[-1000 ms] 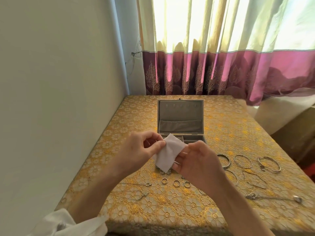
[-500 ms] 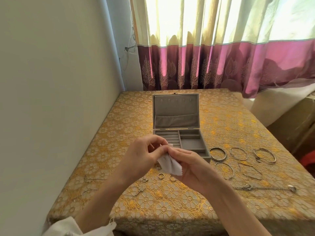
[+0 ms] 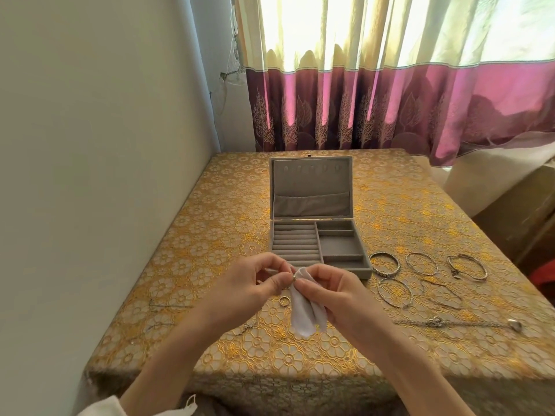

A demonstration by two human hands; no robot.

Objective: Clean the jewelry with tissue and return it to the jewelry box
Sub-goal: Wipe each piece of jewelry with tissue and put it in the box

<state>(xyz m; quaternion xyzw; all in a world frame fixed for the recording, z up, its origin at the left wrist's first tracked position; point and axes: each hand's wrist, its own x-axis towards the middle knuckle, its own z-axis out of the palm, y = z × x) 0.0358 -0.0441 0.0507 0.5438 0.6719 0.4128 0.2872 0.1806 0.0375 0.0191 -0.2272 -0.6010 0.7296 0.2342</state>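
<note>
- At about 9 o'clock from my hands, thin chains (image 3: 168, 306) lie on the worktop (image 3: 210, 205), which is covered in a gold floral cloth.
- My left hand (image 3: 243, 291) hovers over the near middle of the worktop, its fingers (image 3: 277, 283) curled and pinching a small ring (image 3: 293, 276) at their tips.
- A loose ring (image 3: 284, 301) lies on the cloth just under that hand, at its 5 o'clock.
- The white tissue (image 3: 306, 310) is folded against the pinched ring and hangs down between both hands.
- The grey jewelry box (image 3: 318, 235) stands open at 12 o'clock from my hands, lid upright; I see nothing in its ring rolls or compartments.
- My right hand (image 3: 339, 292) has its thumb and fingers curled round the tissue's top, pressing it to the ring.
- At 3 o'clock from the box's near corner, four bangles (image 3: 384, 264) lie apart from one another on the cloth.
- At 4 o'clock from my right hand, a long necklace (image 3: 450, 323) lies stretched out toward the worktop's right edge.
</note>
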